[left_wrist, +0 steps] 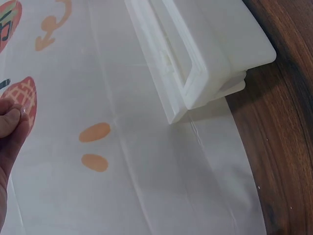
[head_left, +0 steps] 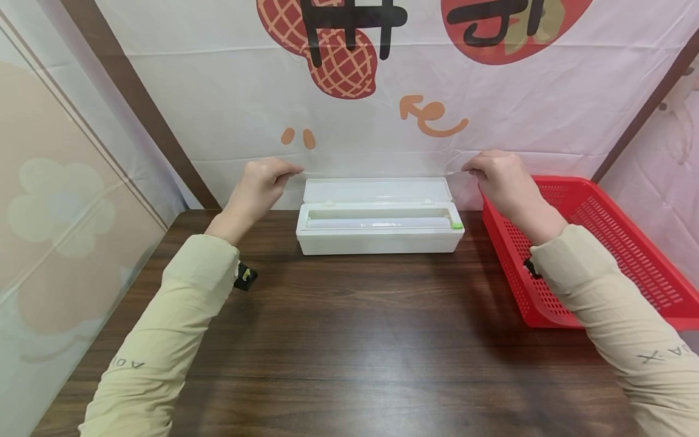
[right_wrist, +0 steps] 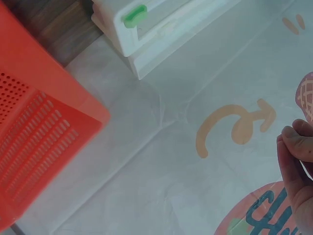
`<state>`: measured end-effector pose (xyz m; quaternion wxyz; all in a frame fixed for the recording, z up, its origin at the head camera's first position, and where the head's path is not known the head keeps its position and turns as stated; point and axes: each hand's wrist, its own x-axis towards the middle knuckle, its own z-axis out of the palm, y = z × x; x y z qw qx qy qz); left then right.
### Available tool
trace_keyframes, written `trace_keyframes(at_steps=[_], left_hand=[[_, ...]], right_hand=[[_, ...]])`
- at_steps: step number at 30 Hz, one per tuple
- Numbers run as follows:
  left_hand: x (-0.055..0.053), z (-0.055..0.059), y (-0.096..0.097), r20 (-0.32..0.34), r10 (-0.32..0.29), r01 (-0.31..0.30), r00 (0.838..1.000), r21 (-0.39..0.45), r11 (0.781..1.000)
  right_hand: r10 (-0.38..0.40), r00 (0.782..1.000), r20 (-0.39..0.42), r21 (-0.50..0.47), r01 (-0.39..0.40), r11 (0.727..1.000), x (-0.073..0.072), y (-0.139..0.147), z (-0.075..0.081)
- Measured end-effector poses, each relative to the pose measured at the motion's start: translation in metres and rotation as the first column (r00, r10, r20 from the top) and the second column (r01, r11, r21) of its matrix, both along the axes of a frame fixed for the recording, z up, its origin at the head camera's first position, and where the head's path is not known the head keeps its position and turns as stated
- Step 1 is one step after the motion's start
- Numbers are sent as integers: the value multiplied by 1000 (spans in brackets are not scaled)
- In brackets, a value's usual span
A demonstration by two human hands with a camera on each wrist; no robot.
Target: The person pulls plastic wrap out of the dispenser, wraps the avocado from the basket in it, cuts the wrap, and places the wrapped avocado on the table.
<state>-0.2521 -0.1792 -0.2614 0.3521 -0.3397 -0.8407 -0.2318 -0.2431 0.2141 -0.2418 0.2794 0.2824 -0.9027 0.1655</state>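
Observation:
A white cling film dispenser box (head_left: 382, 243) stands at the back of the table with its lid (head_left: 377, 190) raised. Inside lies a pale roll of film (head_left: 379, 223), and a green slider (head_left: 457, 226) sits at the box's right end. My left hand (head_left: 261, 182) is up beyond the box's left end, thumb and fingertips pinching the edge of nearly invisible clear cling film. Level with it past the right end, my right hand (head_left: 502, 182) pinches the film likewise. Each wrist view shows thumb against fingers: left hand (left_wrist: 10, 127), right hand (right_wrist: 299, 166).
A red perforated plastic basket (head_left: 508, 273) stands on the right of the dark wooden table (head_left: 349, 340), under my right forearm. Right behind the box hangs a white printed curtain (head_left: 218, 91). Another printed panel (head_left: 60, 243) borders the table's left side.

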Motion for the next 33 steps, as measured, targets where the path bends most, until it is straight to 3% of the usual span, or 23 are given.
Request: trace_keyframes(at_steps=[17,33], left_hand=[[5,5,-2,19,30,-30,999,4,1000],[5,10,-2,-39,13,-13,999,13,1000]], right_hand=[[22,1000,-6,-2,-22,1000,5,0,6],[15,1000,-27,-3,-15,1000,10,-1,12]])
